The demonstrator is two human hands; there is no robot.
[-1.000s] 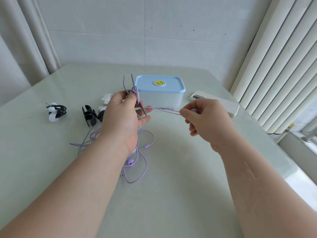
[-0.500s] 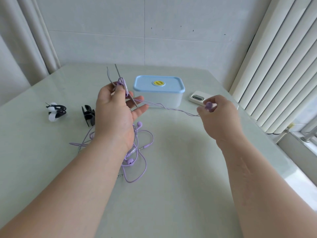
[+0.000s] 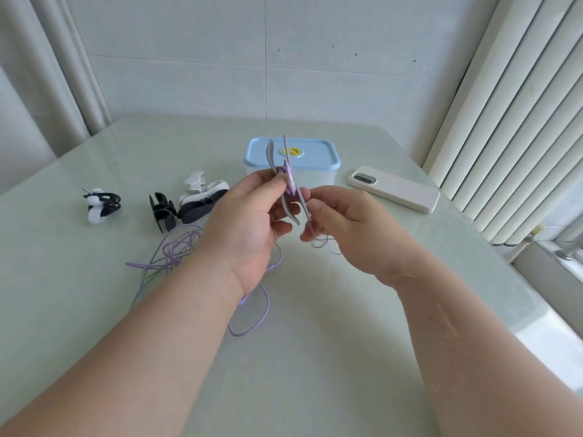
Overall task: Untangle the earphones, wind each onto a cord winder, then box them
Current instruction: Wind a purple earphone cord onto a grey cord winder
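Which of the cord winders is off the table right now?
The grey cord winder, gripped in the left hand with purple earphone cable round its middle. The black and white winders lie on the pale green table.

Purple earphone cord [image 3: 266,310] wraps an upright grey winder [image 3: 270,154] before lidded box [image 3: 315,173]

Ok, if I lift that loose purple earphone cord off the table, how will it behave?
Probably floppy: the thin purple earphone cord lies in slack loops. Likely light, being so thin. It may snag, since strands cross.
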